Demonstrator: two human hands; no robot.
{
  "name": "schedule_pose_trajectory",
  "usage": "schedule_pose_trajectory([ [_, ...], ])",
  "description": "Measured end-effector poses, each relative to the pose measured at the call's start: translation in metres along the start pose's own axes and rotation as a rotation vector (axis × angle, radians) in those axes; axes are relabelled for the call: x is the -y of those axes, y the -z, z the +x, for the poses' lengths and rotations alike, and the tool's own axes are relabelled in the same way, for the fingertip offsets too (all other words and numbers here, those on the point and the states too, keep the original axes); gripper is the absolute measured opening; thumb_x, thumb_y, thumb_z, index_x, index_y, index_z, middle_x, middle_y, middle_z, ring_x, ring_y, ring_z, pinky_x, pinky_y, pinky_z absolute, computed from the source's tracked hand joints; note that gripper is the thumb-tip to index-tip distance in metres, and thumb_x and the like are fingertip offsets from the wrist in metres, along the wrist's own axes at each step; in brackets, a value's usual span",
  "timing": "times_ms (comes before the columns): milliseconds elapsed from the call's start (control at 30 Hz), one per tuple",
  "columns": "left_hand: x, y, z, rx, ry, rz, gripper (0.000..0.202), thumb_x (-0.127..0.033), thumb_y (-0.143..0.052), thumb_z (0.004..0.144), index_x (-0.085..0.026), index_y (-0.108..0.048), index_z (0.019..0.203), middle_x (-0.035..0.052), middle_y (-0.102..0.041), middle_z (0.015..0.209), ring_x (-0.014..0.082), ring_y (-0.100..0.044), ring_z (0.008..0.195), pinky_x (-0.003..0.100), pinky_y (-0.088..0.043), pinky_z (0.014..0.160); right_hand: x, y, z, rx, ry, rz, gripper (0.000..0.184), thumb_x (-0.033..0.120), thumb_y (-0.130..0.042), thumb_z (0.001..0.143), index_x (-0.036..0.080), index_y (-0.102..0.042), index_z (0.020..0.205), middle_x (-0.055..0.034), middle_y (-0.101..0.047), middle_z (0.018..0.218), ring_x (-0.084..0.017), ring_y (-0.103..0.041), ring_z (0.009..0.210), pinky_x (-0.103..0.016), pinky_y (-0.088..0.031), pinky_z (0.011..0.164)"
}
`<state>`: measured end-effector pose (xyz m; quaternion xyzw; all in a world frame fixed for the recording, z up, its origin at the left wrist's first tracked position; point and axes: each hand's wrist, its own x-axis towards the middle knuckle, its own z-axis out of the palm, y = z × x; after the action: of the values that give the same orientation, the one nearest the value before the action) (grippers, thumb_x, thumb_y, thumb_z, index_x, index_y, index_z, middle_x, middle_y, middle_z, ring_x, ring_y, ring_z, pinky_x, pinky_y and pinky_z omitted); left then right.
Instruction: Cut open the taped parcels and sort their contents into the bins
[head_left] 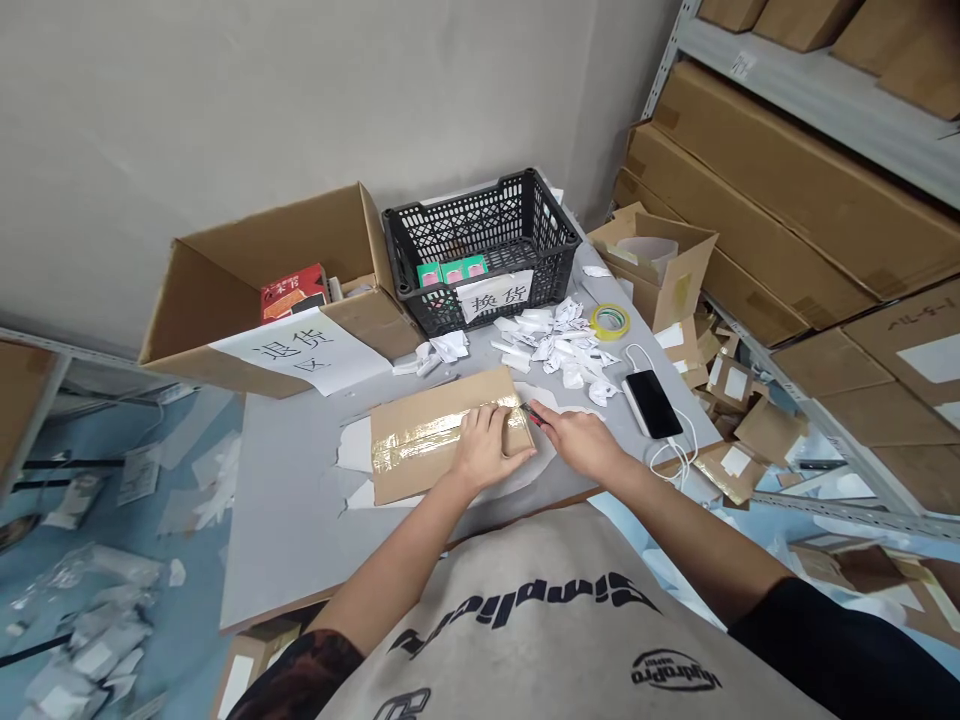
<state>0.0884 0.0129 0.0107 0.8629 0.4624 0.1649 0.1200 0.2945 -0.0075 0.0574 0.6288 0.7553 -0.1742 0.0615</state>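
Note:
A flat brown cardboard parcel (420, 440) sealed with clear tape lies on the grey table (285, 520). My left hand (484, 450) rests on the parcel's right end, fingers curled over its edge. My right hand (577, 440) is closed on a small red-handled cutter (534, 415), its tip at the parcel's right end.
Behind the parcel stand an open cardboard box (262, 290) with a paper label and a black plastic crate (480, 250). Crumpled white paper scraps (559, 340), a yellow tape roll (609, 321) and a phone (652, 403) on a white cable lie at right. Shelves with long cartons stand at the right.

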Motion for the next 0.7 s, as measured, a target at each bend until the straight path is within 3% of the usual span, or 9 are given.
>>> schedule_pose_trajectory([
  [167,-0.005,-0.002,-0.006,0.011,0.005,0.038,0.078,-0.073,-0.059,0.076,-0.017,-0.05,0.13,0.0149,-0.054,0.123,0.0341,-0.047,0.114,0.048,-0.037,0.098,0.016,0.005,-0.005,0.043,-0.032,-0.154,0.056,0.04,-0.037,0.1,0.028,-0.028,0.154,-0.0137,-0.071,0.094,-0.026,-0.07,0.081,-0.033,-0.048,0.072],
  [367,-0.004,-0.006,-0.011,0.023,0.027,0.066,0.075,-0.069,-0.062,0.077,-0.018,-0.051,0.13,0.0152,-0.054,0.121,0.0331,-0.048,0.11,0.047,-0.037,0.096,0.023,0.013,-0.006,0.101,-0.039,-0.181,0.059,0.042,-0.04,0.099,0.025,-0.027,0.154,-0.0179,-0.07,0.096,-0.029,-0.069,0.085,-0.035,-0.049,0.075],
  [700,-0.004,-0.007,-0.015,0.03,-0.018,0.06,0.073,-0.069,-0.056,0.082,-0.02,-0.049,0.135,0.0151,-0.052,0.122,0.0324,-0.047,0.111,0.046,-0.036,0.096,0.022,0.009,-0.008,0.105,-0.052,-0.149,0.052,0.039,-0.034,0.101,0.028,-0.03,0.152,-0.0136,-0.074,0.097,-0.028,-0.069,0.089,-0.035,-0.048,0.08],
])
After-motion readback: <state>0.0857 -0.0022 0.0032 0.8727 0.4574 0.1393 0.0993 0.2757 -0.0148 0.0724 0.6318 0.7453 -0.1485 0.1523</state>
